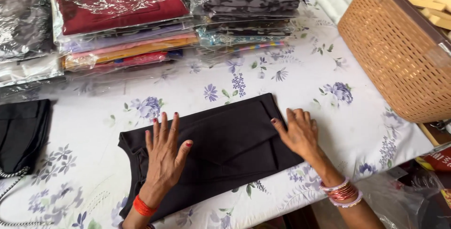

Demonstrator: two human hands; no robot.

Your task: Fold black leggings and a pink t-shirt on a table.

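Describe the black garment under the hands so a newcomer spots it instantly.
On the floral-print table cover, look at the near middle, below the stacks of bagged clothes. The folded black garment lies flat there under the left hand and right hand; unlike its neighbours, it is unbagged.

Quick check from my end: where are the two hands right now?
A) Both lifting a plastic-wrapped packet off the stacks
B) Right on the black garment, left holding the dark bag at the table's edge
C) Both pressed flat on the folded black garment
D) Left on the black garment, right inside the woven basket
C: the left hand lies spread on the folded black garment, and the right hand rests flat on its right end.
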